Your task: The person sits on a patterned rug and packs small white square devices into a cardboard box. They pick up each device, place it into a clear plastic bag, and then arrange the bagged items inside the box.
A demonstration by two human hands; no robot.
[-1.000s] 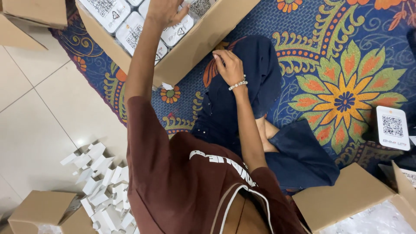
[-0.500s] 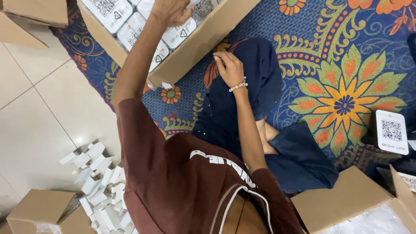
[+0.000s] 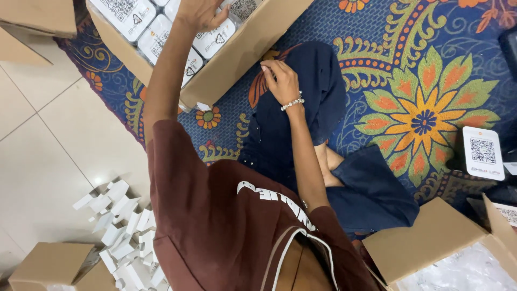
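Note:
My left hand reaches into an open cardboard box at the top. It lies on the white, clear-wrapped packets packed inside. Its fingertips are cut off by the frame's top edge, so whether it grips a packet is unclear. My right hand, with a white bead bracelet at the wrist, rests on my raised knee in dark blue trousers, fingers curled together and holding nothing.
I sit on a blue patterned rug beside a white tiled floor. Several small white boxes lie heaped at the lower left. A white card lies at the right. More cardboard boxes stand at the lower right, lower left and upper left.
My left forearm has swung slightly leftward while the hand stays in the box. My right hand remains on the knee.

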